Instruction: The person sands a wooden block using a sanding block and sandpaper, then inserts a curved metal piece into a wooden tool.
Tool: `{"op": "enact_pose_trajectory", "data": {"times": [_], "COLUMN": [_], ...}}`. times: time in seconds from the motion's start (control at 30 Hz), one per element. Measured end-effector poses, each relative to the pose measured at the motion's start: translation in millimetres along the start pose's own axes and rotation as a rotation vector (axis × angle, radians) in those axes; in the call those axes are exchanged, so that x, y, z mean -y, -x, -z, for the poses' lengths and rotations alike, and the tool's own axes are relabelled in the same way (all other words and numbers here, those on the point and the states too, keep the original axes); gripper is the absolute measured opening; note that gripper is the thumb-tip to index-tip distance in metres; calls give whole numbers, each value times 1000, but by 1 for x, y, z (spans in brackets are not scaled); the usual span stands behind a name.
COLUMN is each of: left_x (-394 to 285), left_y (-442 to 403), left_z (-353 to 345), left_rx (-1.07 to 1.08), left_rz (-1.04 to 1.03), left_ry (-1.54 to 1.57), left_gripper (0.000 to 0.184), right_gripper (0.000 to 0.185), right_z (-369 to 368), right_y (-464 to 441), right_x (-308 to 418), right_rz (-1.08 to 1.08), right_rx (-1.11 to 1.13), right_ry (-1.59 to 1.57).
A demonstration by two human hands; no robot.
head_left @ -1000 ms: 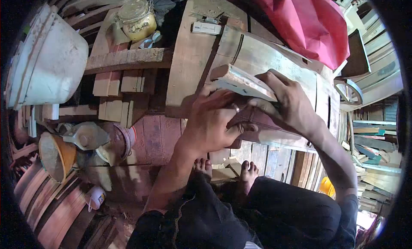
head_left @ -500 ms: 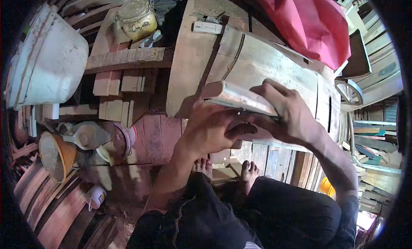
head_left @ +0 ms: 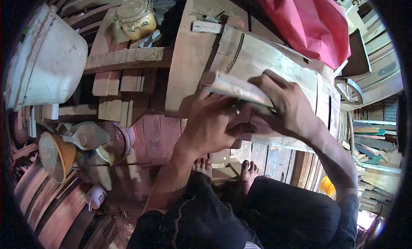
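Note:
A short wooden block (head_left: 238,86) is held between my two hands above a wooden work surface (head_left: 266,51). My left hand (head_left: 214,124) is wrapped round its underside at the left, with a ring on one finger. At the block's right end, my right hand (head_left: 289,105) grips it, fingers bent over the top. The block looks slightly blurred. Its underside is hidden by my hands. Beyond it on the boards lies a small white rectangular piece (head_left: 207,27).
A red cloth (head_left: 311,27) lies at the upper right. A glass jar (head_left: 138,19) and a large white tub (head_left: 53,55) stand at the upper left. An orange-rimmed bowl (head_left: 56,156) and a small white cup (head_left: 96,196) are lower left. Stacked wood (head_left: 377,171) fills the right.
The block and both hands dipped slightly towards me, then rose back a little. The block's tilt changed with them, and both hands kept hold of it.

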State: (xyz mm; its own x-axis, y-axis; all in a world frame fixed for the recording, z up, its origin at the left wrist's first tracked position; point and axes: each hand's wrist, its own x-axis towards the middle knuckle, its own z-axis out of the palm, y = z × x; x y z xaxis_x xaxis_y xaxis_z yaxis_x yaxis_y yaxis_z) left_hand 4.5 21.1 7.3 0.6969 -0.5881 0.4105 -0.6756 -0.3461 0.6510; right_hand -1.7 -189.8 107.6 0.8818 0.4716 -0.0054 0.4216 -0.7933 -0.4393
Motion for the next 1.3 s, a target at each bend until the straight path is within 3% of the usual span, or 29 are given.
{"op": "enact_pose_trajectory", "data": {"times": [0.07, 0.13, 0.17, 0.2, 0.27, 0.33, 0.4, 0.47, 0.53, 0.57, 0.67, 0.77, 0.87, 0.9, 1.0, 1.1, 1.13, 1.23, 1.3], "left_x": [3, 2, 8, 1, -1, 4, 6, 3, 1, 2, 3, 8, 6, 4, 1, 6, -1, 0, 0], "left_y": [7, 2, 13, 6, -2, 5, 9, 5, 5, -2, 3, 5, 10, 1, 5, 3, 1, 4, 0], "left_z": [-4, -1, -18, -3, -1, -6, -10, -7, -3, 0, -10, -10, -13, -4, -7, -7, -2, -5, -3], "left_rx": [24, -102, -111, 48, 70, 30, -153, -211, 142, -8, -77, -205, -108, 52, 9, -194, -228, 47, 17], "left_rz": [73, -72, -1, 57, 79, 29, -67, -35, 143, -26, -20, -85, -57, 17, 41, -87, -4, 11, 27], "left_ry": [75, -4, 91, 156, 24, -34, -3, 173, 93, -22, -27, -1, 6, 59, 22, 70, 234, -52, -18], "left_gripper": [41, 43, 44, 45, 48, 51, 48, 45, 45, 48, 51, 53, 50, 46, 40, 47, 43, 47, 51], "right_gripper": [43, 45, 45, 44, 44, 44, 44, 43, 44, 39, 46, 53, 51, 49, 46, 49, 51, 49, 49], "right_z": [0, -6, -3, 1, 0, 0, -4, -3, -3, 1, -1, -2, -3, -1, 1, -6, -5, 2, 4], "right_y": [4, 8, 6, 4, -4, 0, 7, 6, 3, -4, 1, 11, 6, 2, -1, 8, 9, 2, 0], "right_x": [7, 6, 4, 3, -5, -1, 3, 7, -2, -7, -5, 0, -4, -4, -5, -2, 2, -10, -16], "right_rz": [57, 3, 55, 59, 35, 17, 97, 118, 21, 32, 21, 82, 101, 53, 52, 171, 147, 10, -10], "right_rx": [12, 93, 34, -21, -30, 0, 85, 104, -19, -29, -24, 129, 5, -11, 7, 89, 108, 27, 25], "right_ry": [-145, -128, -151, -130, -55, -83, -191, -174, -148, -52, 7, -124, -128, -57, -31, -159, -115, -120, -15]}}
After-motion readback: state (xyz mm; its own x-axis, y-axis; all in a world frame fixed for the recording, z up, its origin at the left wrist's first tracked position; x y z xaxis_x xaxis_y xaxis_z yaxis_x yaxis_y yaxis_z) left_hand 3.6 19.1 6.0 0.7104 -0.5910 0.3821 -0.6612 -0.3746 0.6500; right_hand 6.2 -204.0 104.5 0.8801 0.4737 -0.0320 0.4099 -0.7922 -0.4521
